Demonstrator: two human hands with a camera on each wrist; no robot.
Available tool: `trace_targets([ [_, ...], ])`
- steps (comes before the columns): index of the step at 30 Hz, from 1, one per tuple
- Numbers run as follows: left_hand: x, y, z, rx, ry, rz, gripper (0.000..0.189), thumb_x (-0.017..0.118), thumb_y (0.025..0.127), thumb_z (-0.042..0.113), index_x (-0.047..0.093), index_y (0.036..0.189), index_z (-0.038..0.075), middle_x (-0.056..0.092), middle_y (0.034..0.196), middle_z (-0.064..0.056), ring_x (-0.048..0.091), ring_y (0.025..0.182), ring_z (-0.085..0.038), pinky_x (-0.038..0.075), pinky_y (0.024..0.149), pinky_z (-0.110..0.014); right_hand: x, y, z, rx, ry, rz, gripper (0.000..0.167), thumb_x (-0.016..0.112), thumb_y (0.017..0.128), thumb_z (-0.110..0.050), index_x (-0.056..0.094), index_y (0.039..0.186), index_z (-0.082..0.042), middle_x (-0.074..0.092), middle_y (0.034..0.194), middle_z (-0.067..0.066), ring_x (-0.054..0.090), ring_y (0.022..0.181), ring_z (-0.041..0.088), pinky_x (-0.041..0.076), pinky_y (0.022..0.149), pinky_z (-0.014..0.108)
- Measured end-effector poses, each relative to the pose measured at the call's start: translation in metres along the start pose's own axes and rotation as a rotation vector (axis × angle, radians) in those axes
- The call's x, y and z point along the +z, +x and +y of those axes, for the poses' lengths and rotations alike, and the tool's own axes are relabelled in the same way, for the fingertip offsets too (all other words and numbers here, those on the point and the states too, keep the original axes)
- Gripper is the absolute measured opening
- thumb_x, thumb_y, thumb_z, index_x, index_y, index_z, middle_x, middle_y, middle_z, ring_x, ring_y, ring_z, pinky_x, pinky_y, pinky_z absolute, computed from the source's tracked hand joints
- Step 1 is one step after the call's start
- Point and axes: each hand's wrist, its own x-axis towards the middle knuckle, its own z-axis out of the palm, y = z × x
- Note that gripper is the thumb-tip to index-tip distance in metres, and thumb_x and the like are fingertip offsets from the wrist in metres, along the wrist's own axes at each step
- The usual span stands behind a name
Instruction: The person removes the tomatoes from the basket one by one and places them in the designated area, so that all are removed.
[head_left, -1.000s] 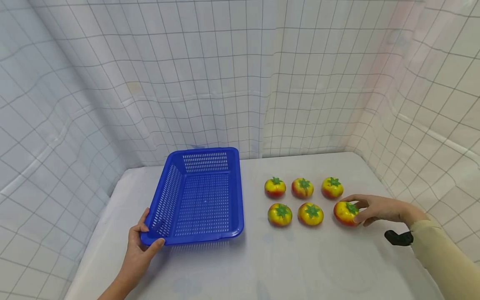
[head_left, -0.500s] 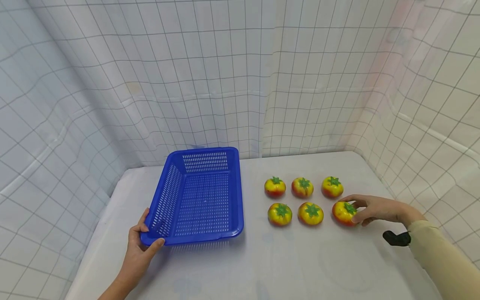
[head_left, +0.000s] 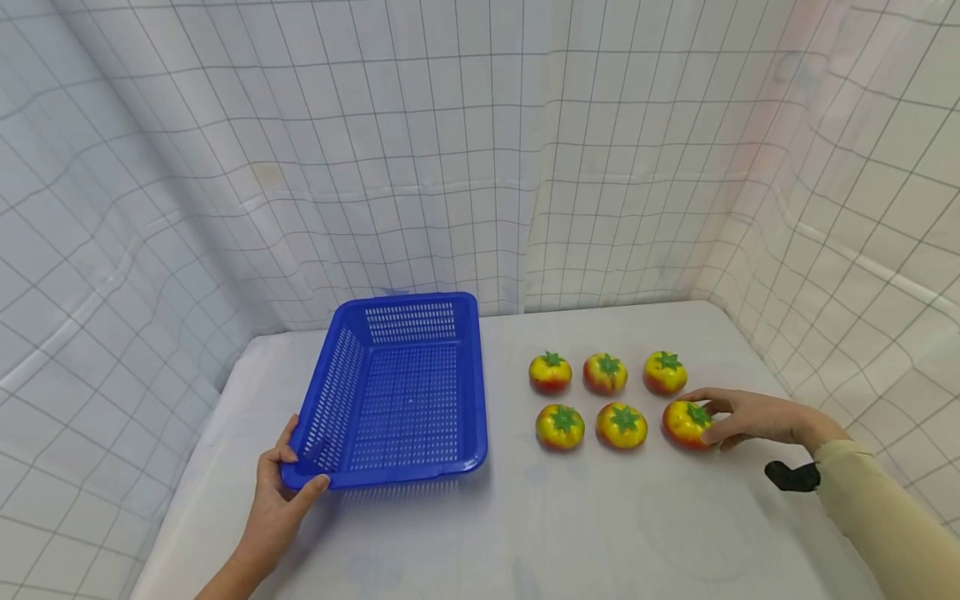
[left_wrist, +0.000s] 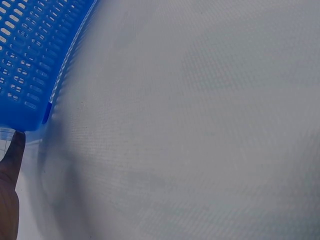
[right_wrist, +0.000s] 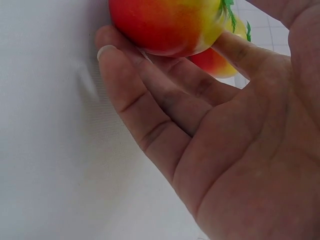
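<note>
A blue plastic basket (head_left: 408, 400) with slotted walls stands on the left of the table. At its near left corner my left hand (head_left: 273, 500) grips the rim, thumb on the front edge and fingers on the side. In the left wrist view only one finger (left_wrist: 14, 157) shows, touching the basket (left_wrist: 30, 75). My right hand (head_left: 757, 418) holds a red-and-yellow tomato (head_left: 684, 427) with a green star-shaped top, at the near right of the group. The right wrist view shows the fingers (right_wrist: 145, 115) curved under that tomato (right_wrist: 165, 22).
Several similar tomatoes stand in two rows right of the basket, among them a near one (head_left: 622, 428) and a far one (head_left: 664, 375). White cloth covers the table (head_left: 570, 533). Gridded white curtains (head_left: 450, 167) close off the back and both sides.
The tomato in my right hand has slid slightly left, the hand moving with it. My left hand and the basket stay in place.
</note>
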Motion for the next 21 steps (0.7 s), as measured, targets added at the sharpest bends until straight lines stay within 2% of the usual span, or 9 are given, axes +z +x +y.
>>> trace_targets([
  [21,-0.0012,-0.0003,0.0011,-0.004,-0.005,-0.013,0.042,0.057,0.102,-0.002,0.024,0.119,0.017,0.001,0.172,0.005,0.006,0.153,-0.036,0.037,0.098,-0.005,-0.0003,0.0004,0.0029,0.001,0.005,-0.005,0.078,0.074,0.091,-0.027,0.034,0.157,-0.011,0.033,0.151,0.03,0.055,0.12,0.03,0.055,0.091,0.037],
])
